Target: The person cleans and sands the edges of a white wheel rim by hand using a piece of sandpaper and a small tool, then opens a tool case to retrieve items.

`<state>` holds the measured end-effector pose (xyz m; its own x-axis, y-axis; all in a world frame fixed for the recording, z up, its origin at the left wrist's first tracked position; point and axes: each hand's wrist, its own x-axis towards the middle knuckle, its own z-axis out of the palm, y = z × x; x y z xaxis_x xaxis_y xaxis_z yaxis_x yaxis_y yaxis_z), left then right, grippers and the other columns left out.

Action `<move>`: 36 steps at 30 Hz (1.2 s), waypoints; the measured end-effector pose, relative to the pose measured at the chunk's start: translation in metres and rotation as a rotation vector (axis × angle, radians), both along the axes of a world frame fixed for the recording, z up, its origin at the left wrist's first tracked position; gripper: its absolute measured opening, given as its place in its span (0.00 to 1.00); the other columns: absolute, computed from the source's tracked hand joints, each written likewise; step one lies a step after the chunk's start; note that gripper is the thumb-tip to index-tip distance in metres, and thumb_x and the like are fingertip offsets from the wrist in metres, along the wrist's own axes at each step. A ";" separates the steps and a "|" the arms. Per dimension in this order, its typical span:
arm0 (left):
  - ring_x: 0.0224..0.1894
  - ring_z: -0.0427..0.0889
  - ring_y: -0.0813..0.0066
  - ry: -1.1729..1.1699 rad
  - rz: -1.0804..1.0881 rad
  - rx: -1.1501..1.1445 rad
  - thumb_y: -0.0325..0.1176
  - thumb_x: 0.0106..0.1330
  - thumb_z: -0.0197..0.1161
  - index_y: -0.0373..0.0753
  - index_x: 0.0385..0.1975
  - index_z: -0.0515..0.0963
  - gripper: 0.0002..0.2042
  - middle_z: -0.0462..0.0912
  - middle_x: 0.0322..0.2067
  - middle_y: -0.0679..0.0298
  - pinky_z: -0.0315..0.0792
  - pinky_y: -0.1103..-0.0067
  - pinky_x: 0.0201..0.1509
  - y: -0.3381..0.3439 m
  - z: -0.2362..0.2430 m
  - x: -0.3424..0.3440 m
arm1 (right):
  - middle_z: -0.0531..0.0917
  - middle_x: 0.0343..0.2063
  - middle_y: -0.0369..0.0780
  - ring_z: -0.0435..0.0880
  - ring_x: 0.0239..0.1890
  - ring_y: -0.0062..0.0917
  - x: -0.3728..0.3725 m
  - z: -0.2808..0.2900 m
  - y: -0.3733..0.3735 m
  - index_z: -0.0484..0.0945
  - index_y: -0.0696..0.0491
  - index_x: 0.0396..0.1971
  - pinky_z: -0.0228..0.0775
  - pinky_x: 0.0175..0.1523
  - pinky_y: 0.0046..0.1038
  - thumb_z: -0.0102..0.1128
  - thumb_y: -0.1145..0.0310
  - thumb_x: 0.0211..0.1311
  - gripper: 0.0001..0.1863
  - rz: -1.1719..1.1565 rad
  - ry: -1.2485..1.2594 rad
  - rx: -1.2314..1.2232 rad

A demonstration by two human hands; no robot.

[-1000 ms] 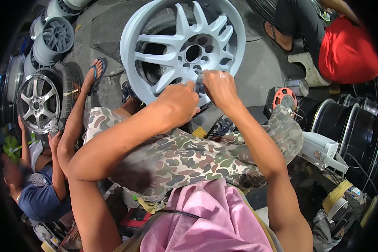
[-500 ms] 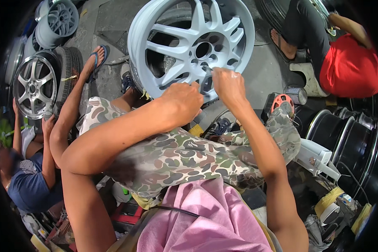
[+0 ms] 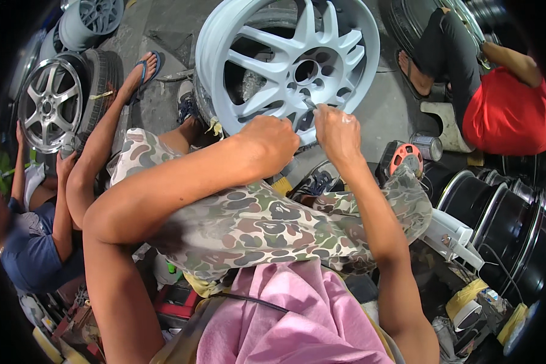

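Observation:
A light grey-blue alloy wheel [image 3: 273, 71] with paired spokes stands tilted in front of me, propped on a tyre [image 3: 249, 91]. My right hand [image 3: 338, 134] is closed in a pinch on a small thin pointed tool [image 3: 310, 104]. The tip of this tool is at a bolt hole just below the hub's centre opening. Beside the wheel's near rim, my left hand [image 3: 267, 144] is curled into a fist, back upward. Its fingers are hidden, so I cannot tell what they hold.
A silver six-spoke wheel [image 3: 50, 105] leans at left, steadied by another person's hands. At right sits a person in red [image 3: 509, 112]. A metal can [image 3: 428, 147], an orange-and-black round device [image 3: 404, 159] and several black wheels [image 3: 467, 200] lie nearby. My camouflage-clad legs [image 3: 273, 227] lie beneath my hands.
The whole view has shifted slightly, with the wheel now a little farther right. Both hands keep nearly the same pose, and the tool's tip remains around the same bolt hole.

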<state>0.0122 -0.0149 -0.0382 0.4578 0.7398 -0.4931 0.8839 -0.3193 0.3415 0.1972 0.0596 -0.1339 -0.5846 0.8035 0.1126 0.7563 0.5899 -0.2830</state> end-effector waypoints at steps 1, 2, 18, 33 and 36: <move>0.47 0.86 0.49 0.008 0.000 -0.001 0.43 0.69 0.67 0.29 0.34 0.86 0.18 0.84 0.45 0.47 0.81 0.62 0.50 0.001 0.001 0.002 | 0.87 0.29 0.48 0.88 0.31 0.48 -0.003 0.005 0.000 0.83 0.54 0.33 0.82 0.38 0.43 0.60 0.66 0.69 0.09 -0.001 0.002 0.001; 0.47 0.87 0.49 0.016 -0.001 -0.002 0.43 0.69 0.67 0.28 0.34 0.86 0.18 0.84 0.43 0.47 0.81 0.62 0.50 0.002 0.002 0.003 | 0.87 0.28 0.48 0.88 0.32 0.49 -0.007 0.011 0.003 0.83 0.55 0.33 0.81 0.38 0.43 0.60 0.66 0.69 0.09 0.001 -0.036 -0.047; 0.43 0.86 0.45 -0.160 -0.011 0.217 0.42 0.69 0.67 0.27 0.34 0.84 0.18 0.79 0.50 0.42 0.81 0.59 0.47 0.036 -0.048 0.022 | 0.86 0.28 0.48 0.87 0.31 0.42 0.023 -0.004 0.046 0.87 0.50 0.42 0.77 0.39 0.41 0.62 0.61 0.70 0.11 -0.073 0.231 -0.088; 0.44 0.87 0.48 0.061 -0.083 0.286 0.43 0.66 0.70 0.30 0.38 0.86 0.18 0.81 0.48 0.38 0.83 0.63 0.48 0.053 -0.080 0.040 | 0.88 0.34 0.43 0.89 0.34 0.41 0.003 -0.039 0.063 0.80 0.54 0.41 0.81 0.37 0.39 0.61 0.68 0.69 0.07 0.152 0.116 0.213; 0.44 0.87 0.47 -0.030 -0.044 0.249 0.42 0.66 0.69 0.29 0.38 0.85 0.18 0.82 0.47 0.39 0.82 0.62 0.47 0.051 -0.058 0.036 | 0.87 0.34 0.44 0.89 0.35 0.43 -0.004 -0.040 0.064 0.77 0.54 0.36 0.81 0.38 0.42 0.60 0.69 0.68 0.05 0.162 0.036 0.186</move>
